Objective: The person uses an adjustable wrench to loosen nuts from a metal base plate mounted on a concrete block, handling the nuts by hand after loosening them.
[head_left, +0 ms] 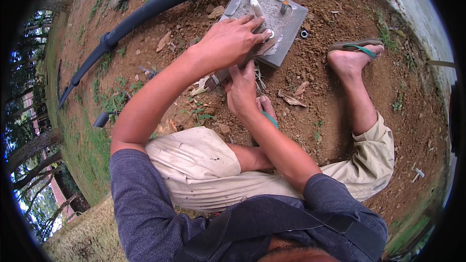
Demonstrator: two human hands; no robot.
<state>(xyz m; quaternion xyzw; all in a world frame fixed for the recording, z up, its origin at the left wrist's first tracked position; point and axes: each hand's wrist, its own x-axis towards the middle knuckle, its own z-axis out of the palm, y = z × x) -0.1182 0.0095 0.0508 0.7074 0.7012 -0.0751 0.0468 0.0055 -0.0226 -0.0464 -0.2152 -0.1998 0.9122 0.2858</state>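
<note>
My left hand [233,39] rests over the near left side of a square grey block [290,34], its fingers stretched out and apart. A small pale ring [271,34] shows at one fingertip. Just below, my right hand [241,89] is closed around a worn, flat metal tool [211,83], whose end sticks out to the left. The tool's kind is hidden by my fingers. Two threaded studs [284,6] rise from the block's rough cement top, and a white, wrapped-looking piece [256,6] stands near one of them. A loose nut [304,34] lies on the soil right of the block.
A thick black pipe [165,6] curves across the ground behind and left of the block. Around it lie reddish soil, stones and dry leaves [291,99]. My sandaled foot [353,51] is out to the right, near a pale concrete edge [417,19]. Grass and trees stand left.
</note>
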